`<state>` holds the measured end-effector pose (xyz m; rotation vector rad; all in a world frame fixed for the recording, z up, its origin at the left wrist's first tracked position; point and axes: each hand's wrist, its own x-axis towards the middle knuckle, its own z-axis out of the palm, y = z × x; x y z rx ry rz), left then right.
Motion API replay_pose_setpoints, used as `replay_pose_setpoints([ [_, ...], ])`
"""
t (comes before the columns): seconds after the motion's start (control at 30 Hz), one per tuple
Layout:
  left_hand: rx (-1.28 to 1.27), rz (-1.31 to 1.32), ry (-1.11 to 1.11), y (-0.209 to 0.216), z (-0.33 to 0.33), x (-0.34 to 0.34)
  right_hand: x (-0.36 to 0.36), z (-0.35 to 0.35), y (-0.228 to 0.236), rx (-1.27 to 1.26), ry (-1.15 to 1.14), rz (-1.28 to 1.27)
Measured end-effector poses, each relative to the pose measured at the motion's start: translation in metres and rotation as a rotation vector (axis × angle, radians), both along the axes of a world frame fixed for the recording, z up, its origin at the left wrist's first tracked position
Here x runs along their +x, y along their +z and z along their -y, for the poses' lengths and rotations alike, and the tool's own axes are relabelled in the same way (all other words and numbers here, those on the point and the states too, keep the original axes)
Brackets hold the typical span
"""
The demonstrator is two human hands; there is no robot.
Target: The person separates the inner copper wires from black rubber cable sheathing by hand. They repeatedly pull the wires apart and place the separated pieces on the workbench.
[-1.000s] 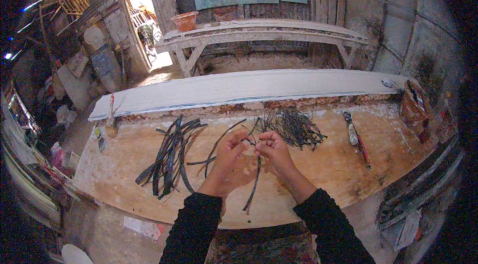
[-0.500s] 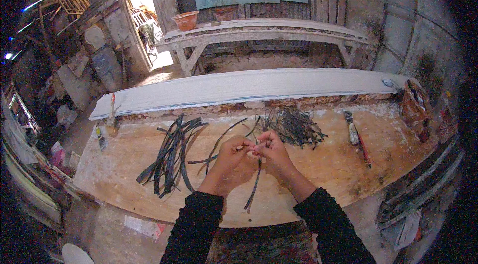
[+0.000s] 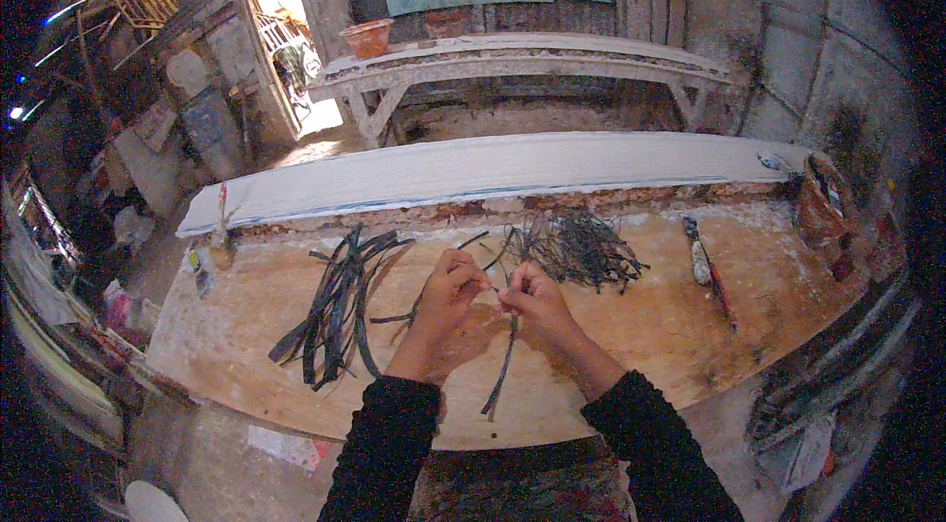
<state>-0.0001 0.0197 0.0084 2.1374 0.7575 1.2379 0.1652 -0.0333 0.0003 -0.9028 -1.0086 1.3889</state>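
Observation:
In a pinch, my right hand [image 3: 540,310] grips a thin black strip [image 3: 503,374] whose tail hangs down toward the board's near edge. My left hand [image 3: 445,315] is close beside it, thumb and fingertips pressed together on what looks like the strip's short dark end, between the two hands. To the left of my hands lies a bundle of wider black strips [image 3: 337,310]. Beyond my right hand is a tangled heap of fine black strips [image 3: 596,251]. A loose black strip [image 3: 392,319] is partly hidden behind my left hand.
The pale wooden board [image 3: 631,364] lies before a long white slab [image 3: 493,167]. On the right are a dirty-handled brush [image 3: 698,261], a red stick tool [image 3: 721,297] and a brown container [image 3: 823,207]. A white bench [image 3: 532,59] with a terracotta pot [image 3: 368,38] stands farther back.
My left hand has shifted slightly up and left, opening a small gap between the fingertips of both hands. My right hand and the hanging strip have barely moved.

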Motion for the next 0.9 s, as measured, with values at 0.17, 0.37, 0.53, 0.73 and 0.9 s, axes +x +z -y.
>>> replay_pose_setpoints([
  [0.17,-0.211,0.251,-0.018,-0.006,0.006,0.009,0.004,-0.005,0.000,0.023,0.003,-0.170],
  [0.37,-0.573,0.380,-0.024,0.002,0.014,0.015,0.008,-0.005,0.002,-0.092,0.080,-0.486],
  [0.53,-0.579,0.365,-0.092,-0.002,0.012,0.013,0.006,-0.005,-0.002,-0.104,0.115,-0.532],
  [0.73,-0.591,0.381,-0.133,-0.003,0.010,0.012,-0.001,0.004,0.010,-0.109,0.089,-0.425],
  [0.9,-0.636,0.419,-0.058,0.009,0.020,0.013,-0.008,0.008,0.011,-0.001,-0.011,-0.009],
])
